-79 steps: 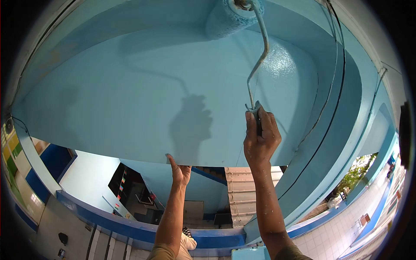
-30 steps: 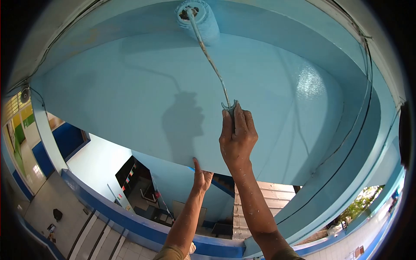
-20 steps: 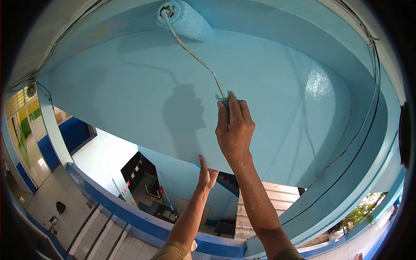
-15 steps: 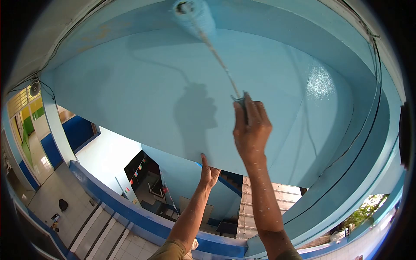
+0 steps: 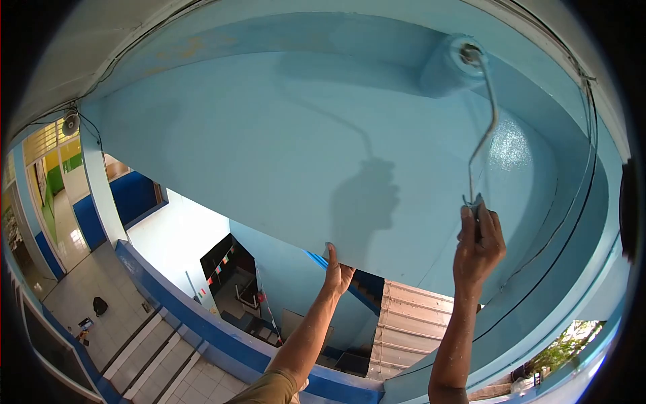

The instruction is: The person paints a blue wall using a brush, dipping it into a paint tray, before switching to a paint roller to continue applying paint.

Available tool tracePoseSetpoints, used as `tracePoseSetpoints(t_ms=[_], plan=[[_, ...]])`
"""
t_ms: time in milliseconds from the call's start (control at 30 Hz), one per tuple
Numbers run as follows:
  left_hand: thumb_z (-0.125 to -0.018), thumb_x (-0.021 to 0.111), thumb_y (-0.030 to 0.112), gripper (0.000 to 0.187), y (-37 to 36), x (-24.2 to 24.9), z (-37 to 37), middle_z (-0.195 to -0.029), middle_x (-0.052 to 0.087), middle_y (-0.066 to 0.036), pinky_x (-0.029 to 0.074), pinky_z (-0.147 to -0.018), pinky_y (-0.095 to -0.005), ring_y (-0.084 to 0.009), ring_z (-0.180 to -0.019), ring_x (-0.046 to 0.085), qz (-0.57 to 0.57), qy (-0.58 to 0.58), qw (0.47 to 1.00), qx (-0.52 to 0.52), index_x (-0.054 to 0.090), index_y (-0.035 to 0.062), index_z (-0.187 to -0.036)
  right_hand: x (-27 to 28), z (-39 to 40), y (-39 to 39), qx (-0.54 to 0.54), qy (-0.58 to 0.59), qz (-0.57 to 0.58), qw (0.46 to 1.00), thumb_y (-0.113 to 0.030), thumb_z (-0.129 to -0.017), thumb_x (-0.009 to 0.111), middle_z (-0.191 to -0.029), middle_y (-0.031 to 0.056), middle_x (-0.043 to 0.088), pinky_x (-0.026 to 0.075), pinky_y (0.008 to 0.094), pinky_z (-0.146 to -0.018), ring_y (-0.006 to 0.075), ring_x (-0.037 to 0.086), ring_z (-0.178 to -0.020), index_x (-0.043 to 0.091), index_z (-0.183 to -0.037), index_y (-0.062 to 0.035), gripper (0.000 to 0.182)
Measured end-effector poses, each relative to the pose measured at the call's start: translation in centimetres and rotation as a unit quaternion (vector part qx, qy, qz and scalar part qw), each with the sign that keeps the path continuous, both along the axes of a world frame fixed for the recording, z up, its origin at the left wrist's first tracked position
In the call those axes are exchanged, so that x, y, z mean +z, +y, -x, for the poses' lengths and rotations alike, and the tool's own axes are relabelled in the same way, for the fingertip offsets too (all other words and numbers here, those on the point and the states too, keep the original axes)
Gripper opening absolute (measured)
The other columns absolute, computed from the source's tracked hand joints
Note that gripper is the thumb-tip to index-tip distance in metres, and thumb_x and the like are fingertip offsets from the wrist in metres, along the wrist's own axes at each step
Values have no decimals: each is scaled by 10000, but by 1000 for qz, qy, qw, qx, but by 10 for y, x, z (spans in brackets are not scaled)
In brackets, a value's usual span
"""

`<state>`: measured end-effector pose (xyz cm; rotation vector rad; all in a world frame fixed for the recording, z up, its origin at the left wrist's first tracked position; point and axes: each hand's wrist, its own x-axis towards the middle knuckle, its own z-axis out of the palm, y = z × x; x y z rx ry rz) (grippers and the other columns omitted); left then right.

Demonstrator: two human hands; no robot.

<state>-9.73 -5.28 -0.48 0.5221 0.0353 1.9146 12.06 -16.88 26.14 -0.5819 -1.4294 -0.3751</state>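
A paint roller (image 5: 449, 69) with a light-blue cover is in the upper right, up in the corner where the blue panel (image 5: 229, 148) meets the curved beam above it. Its bent metal rod runs down to my right hand (image 5: 479, 246), which is closed around the handle. Most of the handle is hidden by the fingers. My left hand (image 5: 338, 275) grips the panel's lower edge, thumb on the front face and fingers behind it. Shadows of the hand and roller fall on the panel.
Loose cables (image 5: 587, 161) hang along the right side. At the left is a loudspeaker (image 5: 70, 123) by a column. Far below lie a tiled floor with steps (image 5: 145, 350), a blue-edged parapet (image 5: 195, 323) and a corrugated roof (image 5: 410, 316).
My right hand and the paint roller have moved right, with the roller now near the upper-right corner. My left hand keeps its hold on the panel edge; the view has shifted slightly.
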Motion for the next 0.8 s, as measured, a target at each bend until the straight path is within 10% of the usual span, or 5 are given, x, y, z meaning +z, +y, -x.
tracePoseSetpoints(t_ms=[300,800], plan=[[-908,582,615,744,4,-5,0,-1386,554,-33,495,-1061,-361,-191,-1257,546,1,-19,1000,-13,425,120,-1441,24,123,-7,109,-78,-52,990,-32,-883,691,-875,177,648,520,383,-564,319,657,-651,670,-1122,69,259],[-858,652,639,871,59,-55,11,-1424,505,-68,462,-1072,-409,-213,-1316,495,-105,31,991,-76,342,111,-1478,56,275,-6,144,-198,-83,966,-93,-925,639,-955,204,644,567,375,-550,315,694,-680,632,-1093,93,251]])
